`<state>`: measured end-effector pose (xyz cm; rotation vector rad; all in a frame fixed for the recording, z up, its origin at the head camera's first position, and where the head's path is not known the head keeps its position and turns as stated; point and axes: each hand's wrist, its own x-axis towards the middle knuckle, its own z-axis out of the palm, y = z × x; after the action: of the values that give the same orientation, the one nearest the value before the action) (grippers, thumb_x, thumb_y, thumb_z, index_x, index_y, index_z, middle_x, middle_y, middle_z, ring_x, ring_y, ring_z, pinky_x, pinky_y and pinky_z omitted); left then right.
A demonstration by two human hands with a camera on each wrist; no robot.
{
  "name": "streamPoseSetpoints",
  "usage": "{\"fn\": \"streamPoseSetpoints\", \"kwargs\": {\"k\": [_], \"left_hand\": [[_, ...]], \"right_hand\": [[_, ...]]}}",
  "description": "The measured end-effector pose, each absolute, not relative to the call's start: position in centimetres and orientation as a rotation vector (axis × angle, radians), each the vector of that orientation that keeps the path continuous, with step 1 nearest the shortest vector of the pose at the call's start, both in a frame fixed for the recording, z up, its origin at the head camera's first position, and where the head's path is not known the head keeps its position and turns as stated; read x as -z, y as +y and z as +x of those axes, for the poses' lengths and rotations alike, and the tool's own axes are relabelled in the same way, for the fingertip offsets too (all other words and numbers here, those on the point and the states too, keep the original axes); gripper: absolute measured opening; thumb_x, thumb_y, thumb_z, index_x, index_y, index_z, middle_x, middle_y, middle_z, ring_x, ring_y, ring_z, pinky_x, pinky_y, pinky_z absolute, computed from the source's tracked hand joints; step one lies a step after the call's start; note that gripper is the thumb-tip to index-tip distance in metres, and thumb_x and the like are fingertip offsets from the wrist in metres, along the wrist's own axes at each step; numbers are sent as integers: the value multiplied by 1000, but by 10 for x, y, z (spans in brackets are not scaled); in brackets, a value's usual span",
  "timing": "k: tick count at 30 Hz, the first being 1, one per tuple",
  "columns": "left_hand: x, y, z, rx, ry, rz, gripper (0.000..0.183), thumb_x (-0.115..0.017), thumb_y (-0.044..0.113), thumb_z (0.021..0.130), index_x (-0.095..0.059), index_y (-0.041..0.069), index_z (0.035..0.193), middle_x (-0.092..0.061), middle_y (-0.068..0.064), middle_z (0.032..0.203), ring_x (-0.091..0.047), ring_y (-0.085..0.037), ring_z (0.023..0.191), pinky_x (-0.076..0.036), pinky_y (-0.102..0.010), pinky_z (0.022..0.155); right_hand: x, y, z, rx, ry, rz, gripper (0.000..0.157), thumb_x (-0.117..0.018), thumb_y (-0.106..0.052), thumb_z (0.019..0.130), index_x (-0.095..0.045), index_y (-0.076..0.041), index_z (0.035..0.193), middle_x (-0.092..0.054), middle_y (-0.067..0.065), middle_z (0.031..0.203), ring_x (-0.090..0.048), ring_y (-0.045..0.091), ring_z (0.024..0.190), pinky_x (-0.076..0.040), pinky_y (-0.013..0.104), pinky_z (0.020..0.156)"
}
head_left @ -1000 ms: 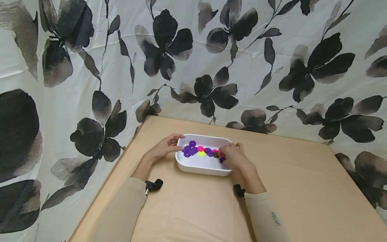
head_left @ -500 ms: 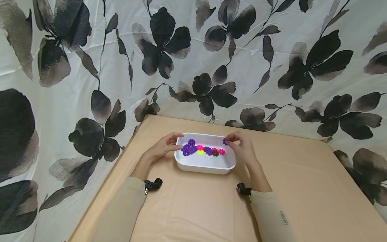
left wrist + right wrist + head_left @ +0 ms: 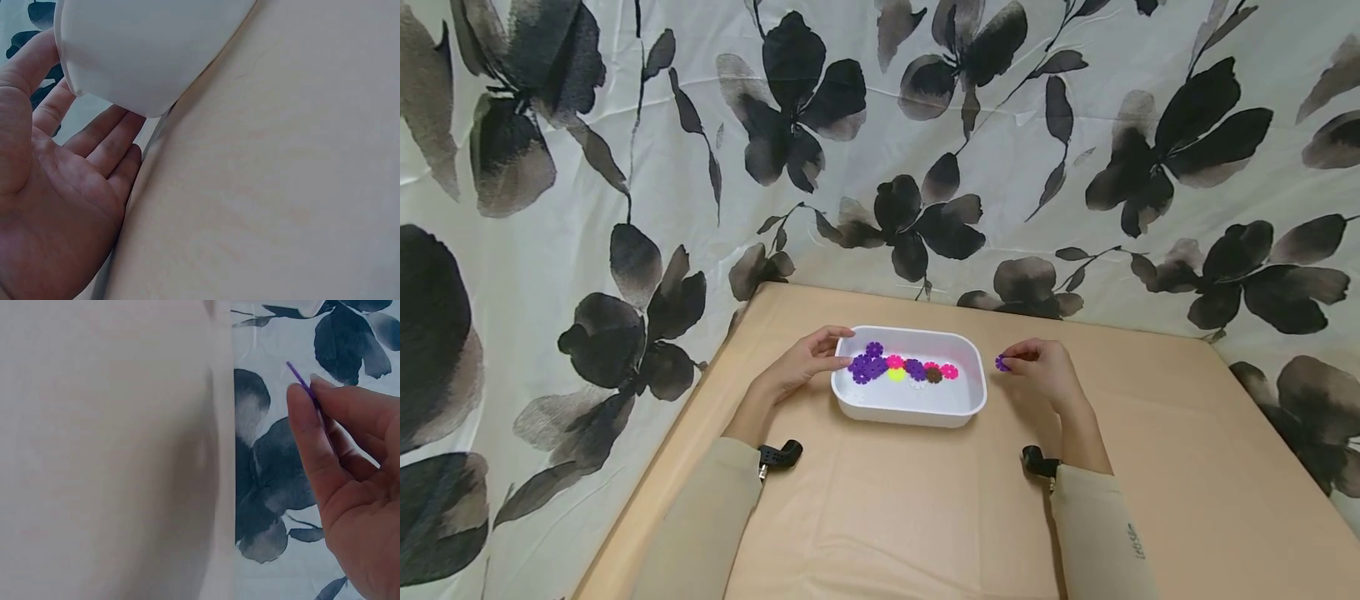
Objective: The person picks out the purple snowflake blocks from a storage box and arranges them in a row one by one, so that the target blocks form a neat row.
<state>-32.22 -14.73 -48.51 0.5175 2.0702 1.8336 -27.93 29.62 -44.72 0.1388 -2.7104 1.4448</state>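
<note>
A shallow white plastic tray (image 3: 910,414) stands on the table, with small flower-shaped plastic discs inside. Purple discs (image 3: 868,367) cluster at its left end; pink, yellow, brown and clear ones lie toward the right. My left hand (image 3: 801,367) holds the tray's left end, thumb at the rim and the other fingers along the outer wall, as the left wrist view shows. To the right of the tray, my right hand (image 3: 1043,371) pinches one purple flower-shaped disc (image 3: 1002,363) between thumb and index finger. The right wrist view shows this disc edge-on, thin and flat, raised above the table.
A tan covering lies over the table (image 3: 880,508). Behind and to the left hangs a white cloth (image 3: 850,167) printed with dark flowers. Black wrist straps (image 3: 781,455) sit at both sleeve cuffs.
My right hand has lifted the purple disc out of the tray and carried it rightward past the rim. The left hand stays at the tray's left end.
</note>
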Motion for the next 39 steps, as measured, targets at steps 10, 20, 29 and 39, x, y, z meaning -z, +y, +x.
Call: {"fn": "streamPoseSetpoints", "kwargs": {"k": [10, 20, 29, 39], "left_hand": [[486, -148, -323, -1841, 2061, 517, 57, -78, 20, 95, -53, 13, 146, -47, -8, 158, -45, -34, 147, -36, -53, 123], [487, -147, -324, -1842, 2070, 513, 53, -78, 18, 95, -56, 15, 143, -49, -7, 156, -48, -34, 144, -38, -52, 121], [488, -147, -325, -1832, 2078, 515, 55, -77, 19, 95, -54, 14, 145, -48, -8, 157, -48, -34, 144, -39, -52, 120], [488, -148, -325, -1838, 2070, 505, 56, -78, 20, 95, -54, 13, 145, -47, -6, 158, -46, -35, 146, -37, -53, 122]], "right_hand": [[454, 298, -281, -1239, -2965, 137, 15, -70, -5, 96, -77, -1, 110, -77, 16, 106, -69, 26, 95, -59, 30, 86], [457, 294, -283, -1158, -3036, 279, 14, -72, 1, 94, -78, 1, 107, -78, 16, 101, -72, 24, 90, -63, 37, 87], [451, 283, -281, -1126, -3048, 289, 17, -70, -3, 95, -79, -3, 109, -77, 13, 104, -67, 27, 95, -58, 34, 85], [425, 240, -279, -1188, -2611, 347, 36, -72, -18, 100, -67, -9, 134, -70, 14, 129, -69, 31, 110, -59, 50, 97]]}}
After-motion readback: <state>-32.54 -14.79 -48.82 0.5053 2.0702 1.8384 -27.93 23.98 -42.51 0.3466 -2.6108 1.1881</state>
